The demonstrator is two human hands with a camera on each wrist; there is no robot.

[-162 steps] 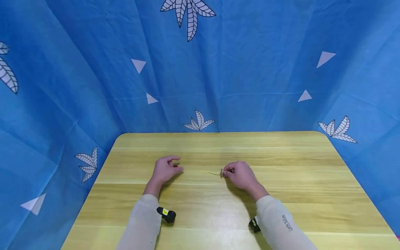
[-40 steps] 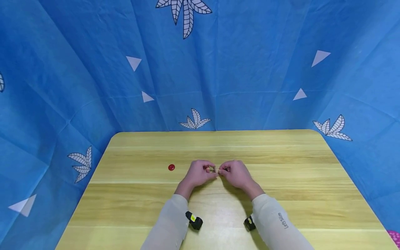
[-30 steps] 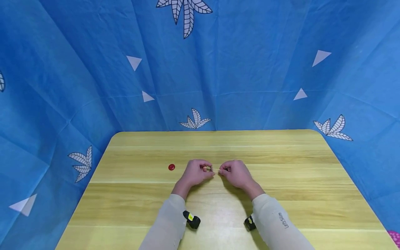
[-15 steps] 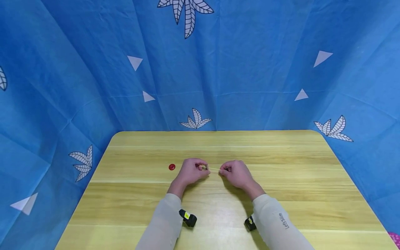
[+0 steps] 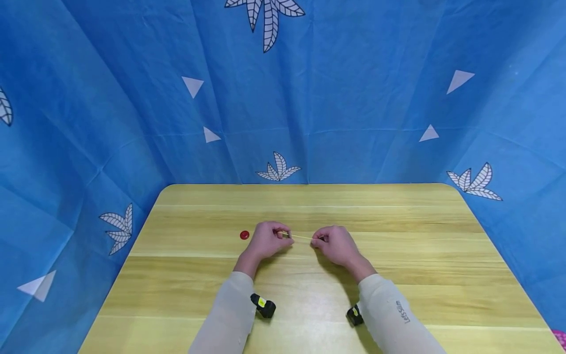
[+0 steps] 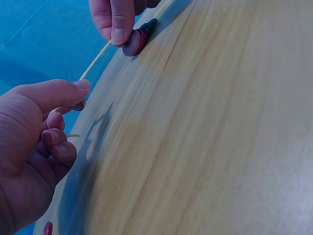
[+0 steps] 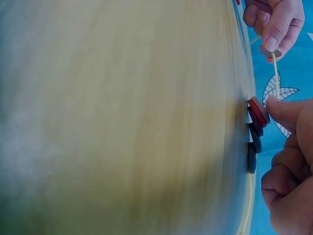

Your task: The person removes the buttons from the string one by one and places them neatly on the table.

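Note:
In the head view my left hand (image 5: 265,239) and right hand (image 5: 338,245) face each other over the table, a thin yellow string (image 5: 302,237) taut between them. My left thumb and fingers pinch a brownish round button (image 6: 79,105) on the string; a short string end (image 6: 73,135) sticks out below the fingers. At the other end, my right thumb and finger pinch the string. Beside that grip hang several dark buttons and a red one (image 7: 258,111), and more string (image 7: 248,205) trails below them. A loose red button (image 5: 244,235) lies left of my left hand.
The pale wooden table (image 5: 398,295) spreads around both hands. A blue patterned curtain (image 5: 353,98) hangs behind it and along its sides. Small black cameras (image 5: 263,306) sit on both wrists.
Earlier my left hand was at the red button, then close to my right hand. Over the last second it has moved left with the brownish button, lengthening the string between the hands. The right hand stays nearly still.

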